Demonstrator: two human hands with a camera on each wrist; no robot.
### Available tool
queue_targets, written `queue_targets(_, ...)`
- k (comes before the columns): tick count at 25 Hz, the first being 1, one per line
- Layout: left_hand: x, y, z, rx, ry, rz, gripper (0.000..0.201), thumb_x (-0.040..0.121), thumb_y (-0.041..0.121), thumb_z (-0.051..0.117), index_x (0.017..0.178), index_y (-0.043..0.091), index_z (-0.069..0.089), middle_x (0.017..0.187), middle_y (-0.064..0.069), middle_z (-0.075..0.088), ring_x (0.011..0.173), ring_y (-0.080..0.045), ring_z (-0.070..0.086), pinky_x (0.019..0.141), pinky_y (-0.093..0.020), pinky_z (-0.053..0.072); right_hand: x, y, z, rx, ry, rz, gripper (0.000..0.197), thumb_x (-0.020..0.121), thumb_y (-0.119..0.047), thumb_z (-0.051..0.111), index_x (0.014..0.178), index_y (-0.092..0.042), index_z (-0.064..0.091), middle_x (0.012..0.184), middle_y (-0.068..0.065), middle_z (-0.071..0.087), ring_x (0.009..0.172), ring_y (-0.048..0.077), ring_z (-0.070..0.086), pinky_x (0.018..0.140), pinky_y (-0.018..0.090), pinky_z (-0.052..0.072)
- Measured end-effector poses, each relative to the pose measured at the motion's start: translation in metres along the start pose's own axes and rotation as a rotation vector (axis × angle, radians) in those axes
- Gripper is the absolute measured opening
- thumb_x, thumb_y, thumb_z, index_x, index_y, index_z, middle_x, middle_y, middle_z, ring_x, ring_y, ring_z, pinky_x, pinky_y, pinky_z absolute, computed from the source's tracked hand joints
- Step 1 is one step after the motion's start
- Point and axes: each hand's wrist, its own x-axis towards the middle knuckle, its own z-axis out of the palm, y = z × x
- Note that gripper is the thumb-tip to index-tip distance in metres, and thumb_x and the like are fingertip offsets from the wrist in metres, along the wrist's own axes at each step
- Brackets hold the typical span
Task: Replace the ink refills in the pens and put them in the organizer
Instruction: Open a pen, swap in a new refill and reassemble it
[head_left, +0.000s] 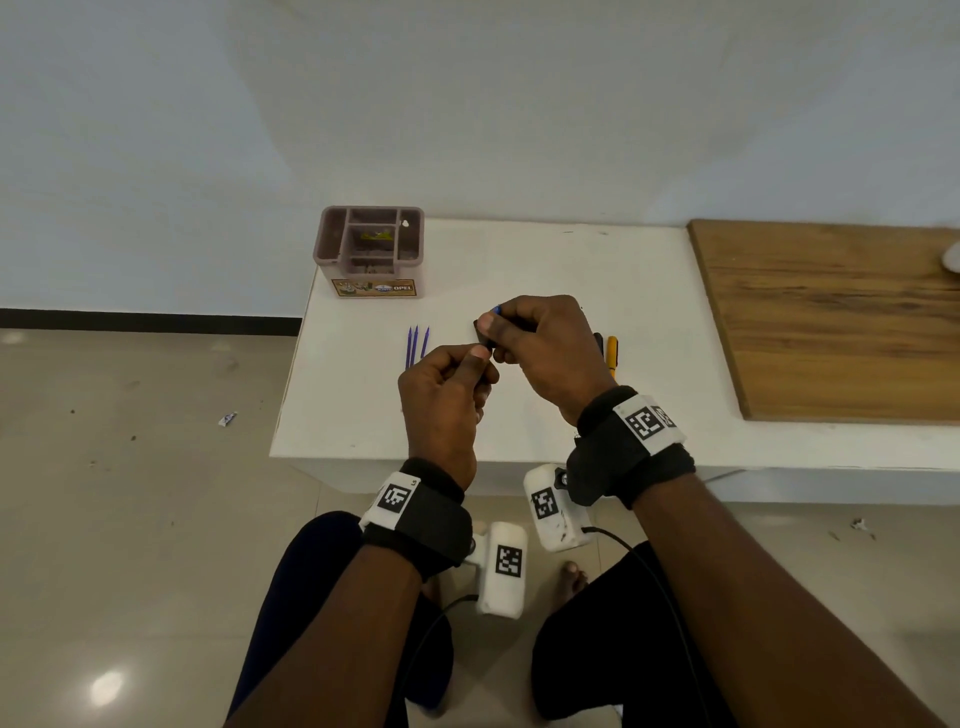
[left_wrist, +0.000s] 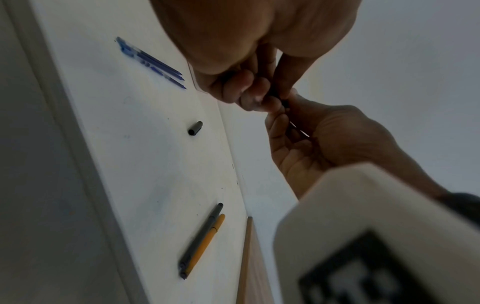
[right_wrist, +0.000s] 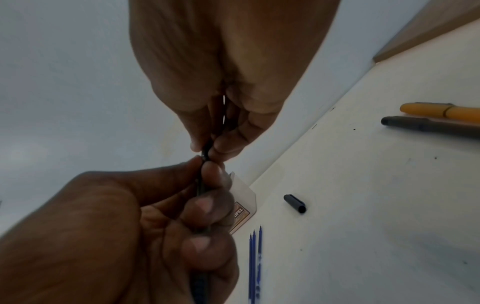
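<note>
While the left hand (head_left: 448, 395) and right hand (head_left: 540, 345) pinch the slim dark pen (head_left: 484, 335) between curled fingertips above the table (head_left: 597, 270), its light, stiff, probably slippery barrel seems best gripped beside the joint

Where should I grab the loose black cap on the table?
Pinch the black cap across its middle, from straight above. It lies flat on the white table, a short tube clear of the refills and pens, so thumb and finger fit either side.
</note>
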Motion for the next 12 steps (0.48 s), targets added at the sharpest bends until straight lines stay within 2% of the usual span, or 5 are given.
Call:
queue_targets(2,0.0009,0.0009,-0.0002,-0.021,0.000,-0.004,0.017,0.102,0.009,0.065,0.091,0.007,0.076,0.068,-0.006,0.068,0.055,-0.011,0.050,0.048,-0.023,0.037,-0.0017,-0.0017,-0.0021,-0.013,-0.052,-0.016,0.024,0.105,-0.022,0.059,0.104,-0.005,0.077,0.090,0.011,0.075,0.087,0.029,0.071,0.089,0.051,0.061)
queue_targets(5,0.0020,0.0005,-0.0013,-0.017,-0.013,0.012,0.015,0.102,0.010,0.065,0.092,0.006,0.076,0.070,-0.006,0.070,0.056,-0.013,0.049,0.050,-0.024,0.039,-0.0052,-0.0069,-0.0042,-0.020,-0.086,0.022,0.028,0.107,-0.027,0.054,0.120,-0.011,0.074,0.105,0.004,0.075,0.093,0.020,0.070,0.095,0.044,0.059)
queue_targets(9,0.0012,-0.0003,-0.0033,0.025,-0.048,0.029,0.014,0.102,0.013,0.065,0.096,0.006,0.076,0.075,-0.006,0.073,0.063,-0.016,0.054,0.057,-0.029,0.045,-0.0065,-0.0099,-0.0065,-0.025,0.077,0.077,0.035,0.092,-0.048,0.074,0.100,-0.014,0.071,0.085,-0.004,0.072,0.074,0.010,0.068,0.074,0.029,0.056)
queue_targets(12,-0.0007,-0.0008,-0.0031,0.021,-0.058,0.018,0.015,0.102,0.014,0.065,0.093,0.008,0.076,0.075,-0.007,0.072,0.064,-0.017,0.054,0.058,-0.030,0.045,-0.0077,-0.0070,-0.0041,-0.010,0.079,0.068,0.028,0.090,-0.039,0.079,0.093,-0.013,0.070,0.084,0.001,0.074,0.078,0.019,0.072,0.077,0.035,0.059)
